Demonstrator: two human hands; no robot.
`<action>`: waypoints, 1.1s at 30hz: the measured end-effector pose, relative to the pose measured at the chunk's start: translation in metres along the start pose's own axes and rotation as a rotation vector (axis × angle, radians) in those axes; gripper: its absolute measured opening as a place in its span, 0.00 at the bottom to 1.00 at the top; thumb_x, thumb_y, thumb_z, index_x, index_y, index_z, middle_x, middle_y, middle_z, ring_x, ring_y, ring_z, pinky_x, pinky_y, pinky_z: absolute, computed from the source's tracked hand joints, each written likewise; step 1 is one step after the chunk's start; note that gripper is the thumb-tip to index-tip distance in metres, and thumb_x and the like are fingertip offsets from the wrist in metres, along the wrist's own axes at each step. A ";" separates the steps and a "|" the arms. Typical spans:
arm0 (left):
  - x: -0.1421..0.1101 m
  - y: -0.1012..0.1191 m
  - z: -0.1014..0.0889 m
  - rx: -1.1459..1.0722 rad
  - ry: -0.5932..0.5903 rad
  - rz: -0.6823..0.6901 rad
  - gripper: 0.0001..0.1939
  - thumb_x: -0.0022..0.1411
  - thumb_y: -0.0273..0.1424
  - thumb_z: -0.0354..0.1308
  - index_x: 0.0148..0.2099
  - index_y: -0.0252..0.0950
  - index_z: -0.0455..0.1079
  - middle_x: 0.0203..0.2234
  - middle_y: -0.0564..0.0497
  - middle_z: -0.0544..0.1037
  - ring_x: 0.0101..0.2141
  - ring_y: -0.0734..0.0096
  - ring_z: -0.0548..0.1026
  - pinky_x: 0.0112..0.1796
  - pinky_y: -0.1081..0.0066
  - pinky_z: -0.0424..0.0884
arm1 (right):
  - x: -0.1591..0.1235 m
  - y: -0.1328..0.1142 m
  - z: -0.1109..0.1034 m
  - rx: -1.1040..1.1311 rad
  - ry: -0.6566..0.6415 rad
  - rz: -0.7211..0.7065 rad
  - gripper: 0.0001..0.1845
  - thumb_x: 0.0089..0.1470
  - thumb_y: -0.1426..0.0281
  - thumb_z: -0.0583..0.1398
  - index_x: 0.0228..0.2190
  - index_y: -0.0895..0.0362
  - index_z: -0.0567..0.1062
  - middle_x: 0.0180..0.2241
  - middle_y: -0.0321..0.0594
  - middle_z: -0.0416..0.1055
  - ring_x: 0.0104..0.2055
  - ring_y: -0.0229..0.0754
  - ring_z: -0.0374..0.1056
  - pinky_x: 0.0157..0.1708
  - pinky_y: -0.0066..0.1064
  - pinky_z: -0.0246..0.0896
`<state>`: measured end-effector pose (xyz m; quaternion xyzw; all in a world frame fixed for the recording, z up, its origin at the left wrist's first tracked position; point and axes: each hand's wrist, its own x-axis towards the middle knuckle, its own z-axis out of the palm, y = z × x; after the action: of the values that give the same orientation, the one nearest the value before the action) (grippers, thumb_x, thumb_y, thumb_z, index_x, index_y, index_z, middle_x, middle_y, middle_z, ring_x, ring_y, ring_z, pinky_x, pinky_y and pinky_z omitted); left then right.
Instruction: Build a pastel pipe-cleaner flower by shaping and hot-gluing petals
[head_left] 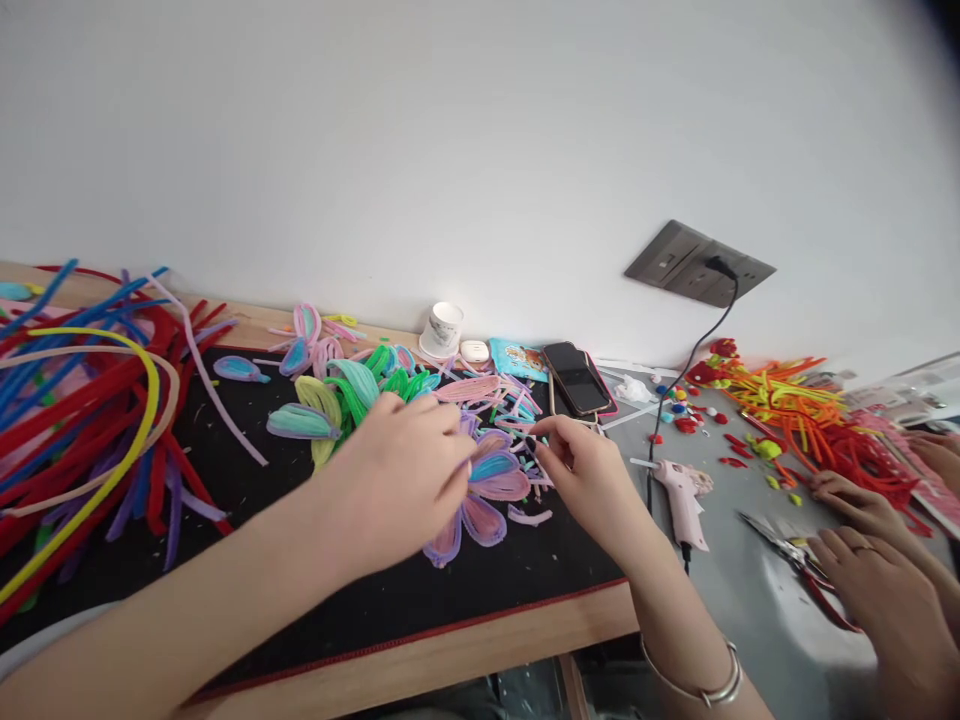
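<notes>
A flower made of pipe cleaners (pixel 486 520), with looped petals in purple, pink and blue, lies on the black mat (pixel 405 630). Over its left side is my left hand (pixel 401 475), fingers curled together and covering part of the petals; what they pinch is hidden. To the right of the flower, my right hand (pixel 596 475) has thumb and forefinger brought together around a small dark bit too tiny to name. Green and teal pipe-cleaner petals (pixel 352 385) sit just behind my left hand. Short cut pieces of pipe cleaner (pixel 517 395) are scattered behind the flower.
Long pipe cleaners (pixel 97 430) are heaped at left. At the back stand a paper cup (pixel 442 328) and a phone (pixel 577 380). A corded pink glue gun (pixel 682 505) lies right of my wrist. Another person's hands (pixel 874 580) are beside red-handled pliers (pixel 814 580).
</notes>
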<state>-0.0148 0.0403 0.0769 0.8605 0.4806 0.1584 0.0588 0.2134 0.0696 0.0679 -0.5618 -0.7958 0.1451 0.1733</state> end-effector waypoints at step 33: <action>-0.062 -0.038 -0.011 -0.335 0.214 -0.490 0.12 0.62 0.39 0.49 0.37 0.41 0.71 0.31 0.53 0.76 0.32 0.68 0.73 0.35 0.70 0.65 | 0.003 -0.020 0.045 -0.341 -0.043 0.142 0.10 0.51 0.69 0.62 0.23 0.56 0.66 0.23 0.33 0.69 0.26 0.37 0.63 0.26 0.28 0.41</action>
<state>-0.0792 0.0075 0.0643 0.6758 0.6444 0.3061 0.1853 0.1763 0.0643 0.0364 -0.6344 -0.7708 0.0319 0.0477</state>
